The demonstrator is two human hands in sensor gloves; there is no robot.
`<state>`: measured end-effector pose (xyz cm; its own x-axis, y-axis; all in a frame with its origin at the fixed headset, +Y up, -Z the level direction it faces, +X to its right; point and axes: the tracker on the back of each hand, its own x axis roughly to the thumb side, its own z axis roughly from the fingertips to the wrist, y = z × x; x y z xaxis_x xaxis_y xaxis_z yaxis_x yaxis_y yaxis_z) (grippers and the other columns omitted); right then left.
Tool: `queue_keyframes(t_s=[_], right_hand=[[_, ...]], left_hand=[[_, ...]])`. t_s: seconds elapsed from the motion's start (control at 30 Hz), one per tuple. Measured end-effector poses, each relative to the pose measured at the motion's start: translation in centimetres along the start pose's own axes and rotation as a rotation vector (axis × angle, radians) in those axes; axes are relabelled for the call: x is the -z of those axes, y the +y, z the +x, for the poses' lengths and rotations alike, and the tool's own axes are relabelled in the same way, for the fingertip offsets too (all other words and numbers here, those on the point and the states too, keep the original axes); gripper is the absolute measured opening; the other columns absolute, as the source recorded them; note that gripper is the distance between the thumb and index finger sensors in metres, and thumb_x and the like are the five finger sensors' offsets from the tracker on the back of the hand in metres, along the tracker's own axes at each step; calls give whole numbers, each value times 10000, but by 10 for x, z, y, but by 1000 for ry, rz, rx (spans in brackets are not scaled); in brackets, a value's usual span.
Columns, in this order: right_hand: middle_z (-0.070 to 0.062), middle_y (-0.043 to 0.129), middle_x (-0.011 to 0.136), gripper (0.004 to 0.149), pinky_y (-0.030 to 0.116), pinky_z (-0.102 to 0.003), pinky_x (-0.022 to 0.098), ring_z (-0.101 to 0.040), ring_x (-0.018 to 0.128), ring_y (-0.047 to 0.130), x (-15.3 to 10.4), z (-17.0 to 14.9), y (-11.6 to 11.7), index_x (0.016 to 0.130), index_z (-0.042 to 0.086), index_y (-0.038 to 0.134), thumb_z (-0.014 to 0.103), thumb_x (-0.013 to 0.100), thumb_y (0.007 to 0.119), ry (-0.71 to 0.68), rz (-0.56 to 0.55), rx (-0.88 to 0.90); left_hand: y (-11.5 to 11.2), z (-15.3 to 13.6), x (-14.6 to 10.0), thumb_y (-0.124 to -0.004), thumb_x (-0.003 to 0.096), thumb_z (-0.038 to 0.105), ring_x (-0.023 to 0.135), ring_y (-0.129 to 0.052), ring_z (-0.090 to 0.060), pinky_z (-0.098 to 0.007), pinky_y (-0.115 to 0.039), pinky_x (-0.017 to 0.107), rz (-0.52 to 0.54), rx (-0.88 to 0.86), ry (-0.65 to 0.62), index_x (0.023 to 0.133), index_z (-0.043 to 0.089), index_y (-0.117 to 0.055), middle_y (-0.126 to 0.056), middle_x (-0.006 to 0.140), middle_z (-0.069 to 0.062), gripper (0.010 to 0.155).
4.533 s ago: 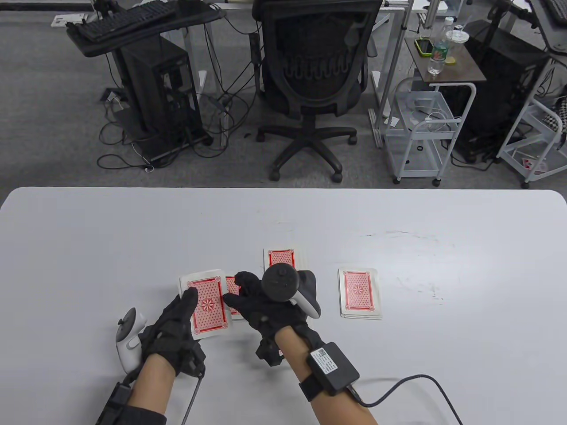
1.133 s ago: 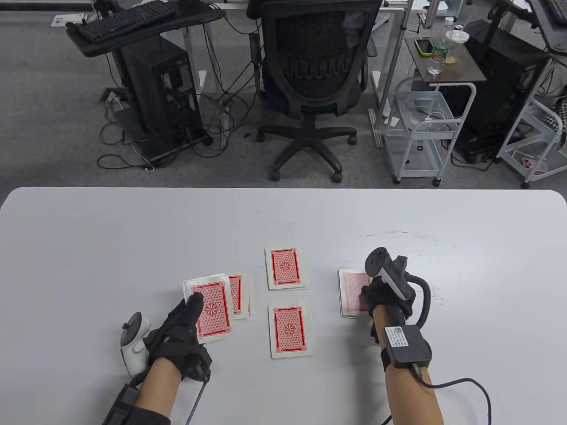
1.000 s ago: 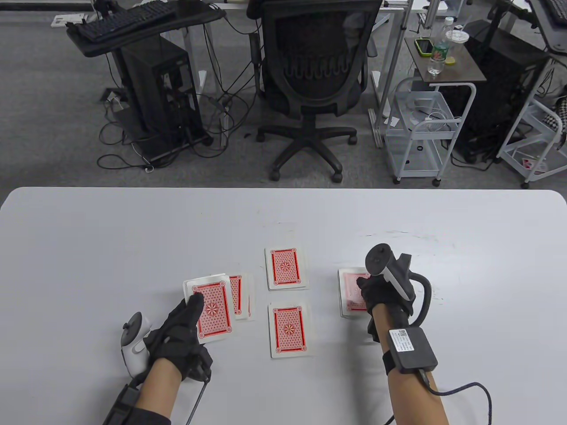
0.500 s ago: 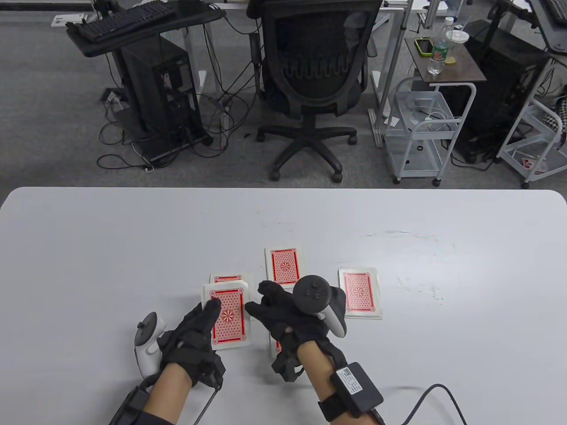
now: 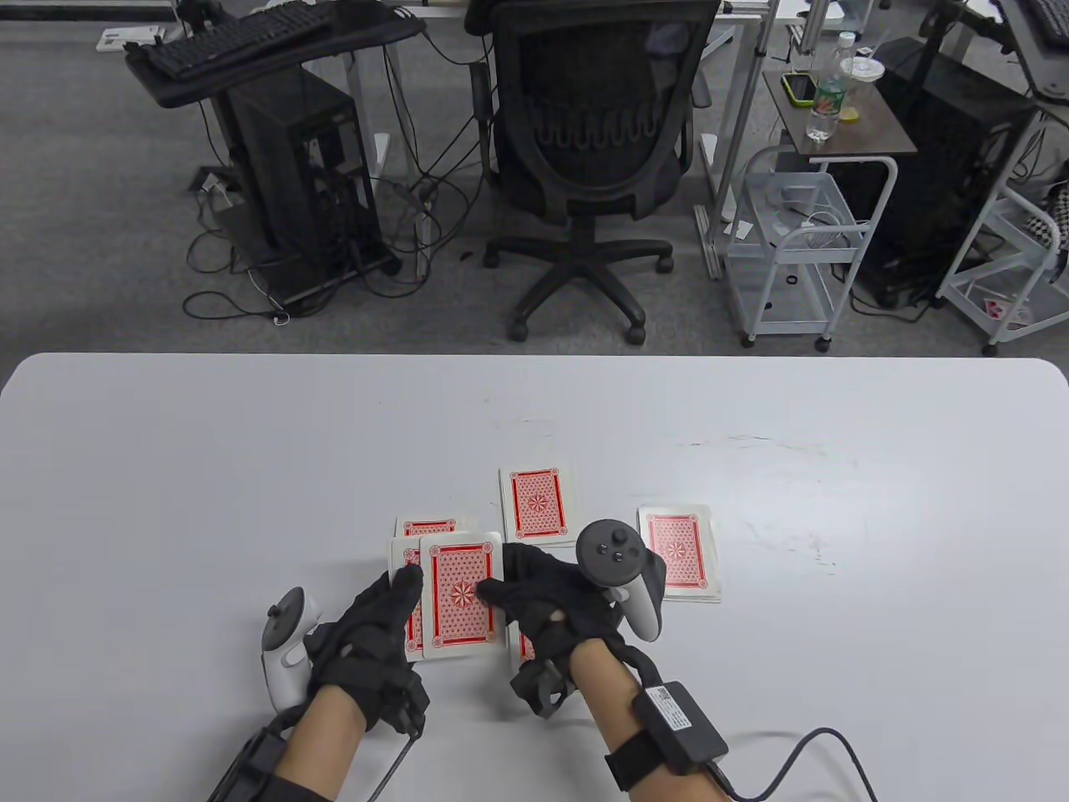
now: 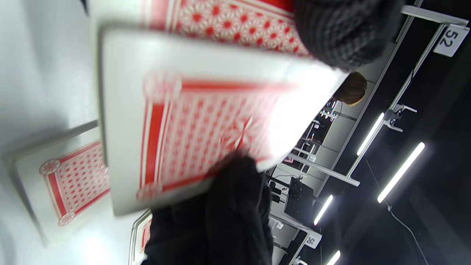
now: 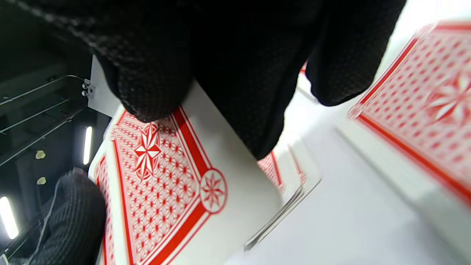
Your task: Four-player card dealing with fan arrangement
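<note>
My left hand (image 5: 392, 601) holds the red-backed deck (image 5: 404, 555) just above the table, thumb on its left edge. My right hand (image 5: 501, 586) pinches the top card (image 5: 458, 601), which sits shifted to the right off the deck. In the right wrist view my fingers (image 7: 147, 88) press on this card (image 7: 154, 191). In the left wrist view the card (image 6: 191, 121) is blurred. Face-down piles lie on the table: one at the left (image 5: 428, 526), one far (image 5: 539, 501), one at the right (image 5: 678, 551), one near (image 5: 524, 647) mostly hidden under my right hand.
The white table (image 5: 167, 468) ends at a far edge. Beyond it stand an office chair (image 5: 597, 125), a computer tower (image 5: 301, 175) and a white cart (image 5: 793, 242). A cable (image 5: 802, 743) trails from my right wrist.
My right hand came back from the right pile to the deck and has slid the top card off to the right. My left hand carried the deck rightward toward the centre.
</note>
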<state>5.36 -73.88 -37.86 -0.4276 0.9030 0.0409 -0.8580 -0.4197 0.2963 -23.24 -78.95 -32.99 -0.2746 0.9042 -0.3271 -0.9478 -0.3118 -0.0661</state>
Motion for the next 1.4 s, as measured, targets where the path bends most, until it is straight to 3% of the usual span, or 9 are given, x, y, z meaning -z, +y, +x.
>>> queue_keyframes(t_s=[0.13, 0.27, 0.53, 0.6, 0.73, 0.9, 1.03, 1.13, 1.4], right_hand=[[-58, 842, 761, 656, 740, -564, 498, -176, 392, 1001, -2, -10, -21, 1016, 13, 570, 282, 499, 870, 48, 30, -55], [-58, 839, 757, 684, 746, -554, 487, -158, 342, 985, -5, -21, -30, 1029, 1, 545, 295, 503, 869, 125, 5, -290], [-11, 863, 700, 725, 775, -509, 467, -83, 287, 964, 3, -25, 2, 1028, 11, 563, 389, 495, 877, 274, -23, -985], [-2, 861, 696, 731, 775, -503, 466, -75, 286, 955, 4, -23, 6, 1033, 23, 563, 429, 500, 856, 291, -28, -1035], [-2, 859, 706, 736, 766, -511, 475, -87, 307, 958, 1, -12, 0, 1042, 43, 558, 454, 505, 850, 247, -68, -1010], [-72, 827, 798, 684, 734, -552, 508, -170, 443, 994, -9, 7, -14, 1041, 49, 566, 477, 549, 775, 92, -106, -637], [-108, 784, 854, 668, 702, -596, 529, -257, 561, 982, -12, 13, -1, 1032, 62, 587, 480, 547, 779, -83, -34, -308], [-95, 748, 876, 718, 672, -624, 549, -296, 639, 944, -11, 15, 15, 1036, 78, 562, 506, 518, 812, -124, 30, -242], [-14, 872, 719, 549, 728, -592, 527, -216, 521, 1039, -10, 14, 26, 914, 103, 712, 345, 459, 900, -80, 2, -127]], left_hand=[[16, 3, 0, -789, 483, 518, 741, -1025, -223, -424, -901, 511, 64, 35, 4, 918, 351, -762, -925, 872, 100, 467], [24, 3, 1, -787, 486, 519, 746, -1022, -225, -425, -898, 516, 84, 18, 6, 921, 351, -758, -920, 878, 101, 468], [25, 2, 3, -790, 485, 518, 743, -1023, -225, -425, -899, 513, 84, 30, 5, 919, 351, -760, -923, 875, 99, 467], [25, 1, 3, -791, 485, 520, 744, -1023, -225, -424, -899, 514, 84, 31, 5, 920, 351, -760, -923, 875, 101, 467], [24, 2, 2, -792, 486, 519, 742, -1023, -224, -425, -898, 514, 83, 27, 6, 920, 350, -760, -923, 875, 98, 467], [15, 2, 2, -797, 485, 516, 737, -1026, -227, -426, -900, 509, 56, 34, 0, 917, 345, -765, -927, 870, 95, 466], [1, -1, 1, -801, 484, 515, 731, -1030, -226, -427, -902, 502, 7, 41, 1, 914, 344, -769, -930, 865, 94, 463], [-8, -3, 0, -805, 482, 515, 725, -1033, -226, -426, -905, 498, -19, 51, 4, 910, 343, -774, -934, 861, 94, 462], [-11, -3, -1, -812, 477, 511, 717, -1037, -225, -425, -908, 492, -33, 60, 9, 903, 343, -784, -942, 852, 94, 458]])
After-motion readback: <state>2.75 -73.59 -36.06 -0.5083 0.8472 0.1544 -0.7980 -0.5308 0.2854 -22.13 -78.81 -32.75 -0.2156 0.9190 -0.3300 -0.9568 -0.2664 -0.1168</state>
